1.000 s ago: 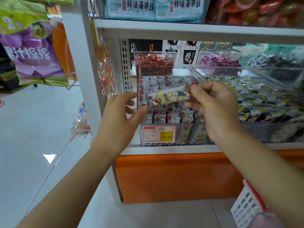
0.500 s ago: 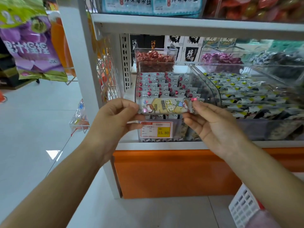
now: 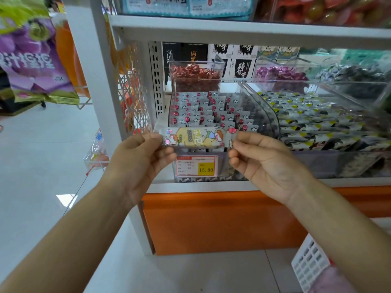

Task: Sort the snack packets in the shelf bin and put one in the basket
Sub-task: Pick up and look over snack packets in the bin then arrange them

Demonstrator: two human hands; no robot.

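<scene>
Progress: pinching snack packet (image 3: 196,138) by both ends with left hand (image 3: 135,163) and right hand (image 3: 266,163), before shelf bin (image 3: 262,115) | judging sorting done | remaining: lowering into basket (image 3: 309,265), below-right of shelf bin.

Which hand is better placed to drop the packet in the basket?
Right. The right hand pinches the snack packet at its right end, and the white basket sits low on that side, beside the right forearm; the left hand is farther off.

packet (image 3: 196,138) before bin (image 3: 211,115) | left hand (image 3: 135,163) left end | right hand (image 3: 266,163) right end | basket (image 3: 309,265) lower right
</scene>
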